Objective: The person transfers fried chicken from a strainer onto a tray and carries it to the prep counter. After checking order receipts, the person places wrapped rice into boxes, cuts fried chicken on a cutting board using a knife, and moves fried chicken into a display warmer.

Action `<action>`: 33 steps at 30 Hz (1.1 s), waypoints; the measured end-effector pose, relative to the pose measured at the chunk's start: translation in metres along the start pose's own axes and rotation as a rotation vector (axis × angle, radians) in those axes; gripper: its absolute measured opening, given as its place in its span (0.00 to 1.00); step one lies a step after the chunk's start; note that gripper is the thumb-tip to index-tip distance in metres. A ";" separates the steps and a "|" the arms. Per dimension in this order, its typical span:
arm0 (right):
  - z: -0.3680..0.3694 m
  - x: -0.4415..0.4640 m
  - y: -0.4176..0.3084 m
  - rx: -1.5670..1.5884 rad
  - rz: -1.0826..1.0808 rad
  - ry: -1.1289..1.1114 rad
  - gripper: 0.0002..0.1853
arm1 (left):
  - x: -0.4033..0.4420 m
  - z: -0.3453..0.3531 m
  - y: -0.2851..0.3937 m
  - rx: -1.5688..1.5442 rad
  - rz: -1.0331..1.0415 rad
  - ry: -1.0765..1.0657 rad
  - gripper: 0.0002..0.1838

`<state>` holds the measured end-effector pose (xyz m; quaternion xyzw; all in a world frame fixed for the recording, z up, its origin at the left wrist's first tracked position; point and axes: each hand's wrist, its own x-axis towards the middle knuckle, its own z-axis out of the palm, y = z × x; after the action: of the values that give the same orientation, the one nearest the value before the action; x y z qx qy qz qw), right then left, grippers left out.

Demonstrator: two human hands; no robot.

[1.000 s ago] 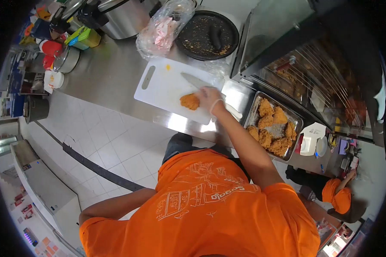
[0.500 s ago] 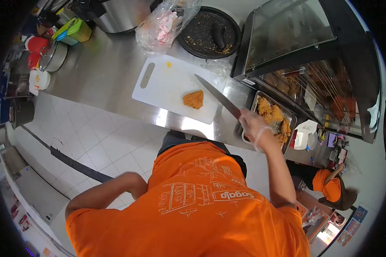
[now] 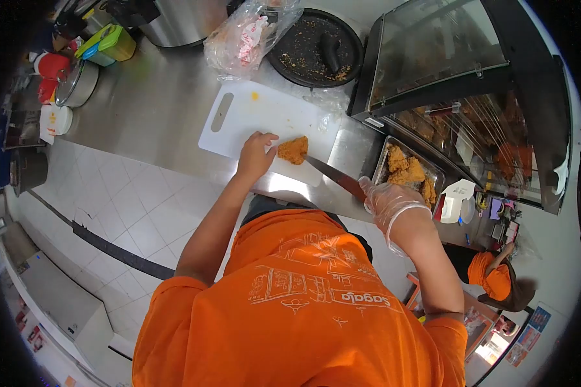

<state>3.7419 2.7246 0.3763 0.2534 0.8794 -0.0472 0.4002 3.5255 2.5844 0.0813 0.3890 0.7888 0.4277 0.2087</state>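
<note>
A piece of fried chicken (image 3: 293,150) lies on the white cutting board (image 3: 239,132). My right hand (image 3: 392,198), in a clear plastic glove, is closed around the handle of a long knife (image 3: 339,178). The knife's tip is at the chicken's right side; whether it cuts in is too small to tell. Just left of the chicken is my bare left hand (image 3: 258,155), fingers apart over the board's front edge and nothing held in them. Its thumb comes close to the chicken, and I cannot tell if they touch.
A metal tray of fried chicken (image 3: 440,175) stands right of the board, below a glass display cabinet (image 3: 432,58). Behind the board are a plastic bag (image 3: 239,48) and a round black pan (image 3: 290,74). Another person (image 3: 494,277) works at the far right.
My left hand has come up from beside my body to the chicken. My right hand has turned the knife, bringing its tip down to the chicken's right side.
</note>
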 end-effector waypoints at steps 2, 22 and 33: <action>-0.005 0.000 -0.006 0.010 0.020 -0.047 0.23 | -0.001 0.010 -0.010 -0.015 0.002 -0.034 0.12; -0.024 0.014 -0.047 -0.016 -0.025 -0.156 0.24 | 0.005 0.002 0.005 0.091 -0.027 -0.094 0.05; 0.035 0.020 -0.017 0.114 0.027 -0.079 0.16 | 0.009 0.007 0.005 0.150 -0.020 -0.107 0.04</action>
<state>3.7461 2.7087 0.3361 0.2855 0.8554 -0.1019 0.4199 3.5266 2.5972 0.0815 0.4178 0.8102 0.3441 0.2251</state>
